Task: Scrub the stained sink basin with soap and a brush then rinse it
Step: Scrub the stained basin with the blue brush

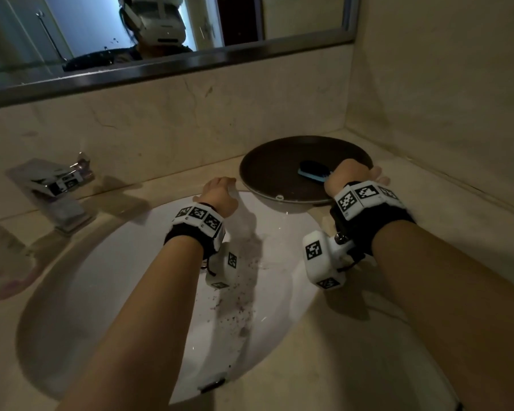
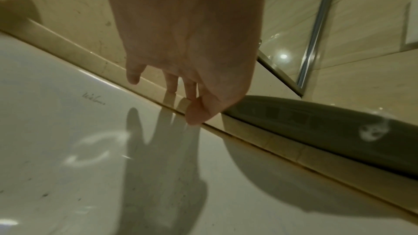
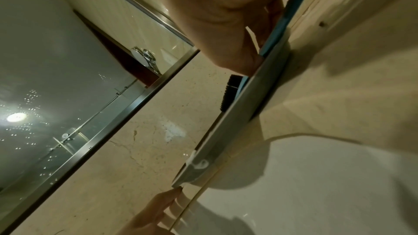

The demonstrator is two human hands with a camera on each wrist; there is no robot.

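Observation:
The white sink basin [image 1: 125,292] has dark specks and a brownish stain [image 1: 241,310] running down its middle. A brush [image 1: 310,170] with a blue handle and black bristles lies on a dark round tray [image 1: 264,173] at the back right of the counter. My right hand [image 1: 356,173] covers the handle end; in the right wrist view its thumb and fingers [image 3: 253,56] pinch the blue handle [image 3: 278,29] above the tray rim [image 3: 237,122]. My left hand [image 1: 220,188] holds nothing, and its fingertips [image 2: 194,113] touch the basin's far rim beside the tray [image 2: 316,122].
A chrome faucet [image 1: 54,188] stands on the counter at the left. A blurred pale pinkish object [image 1: 3,262] sits at the far left edge. The marble backsplash and a framed mirror [image 1: 161,66] rise behind, and a wall closes off the right side.

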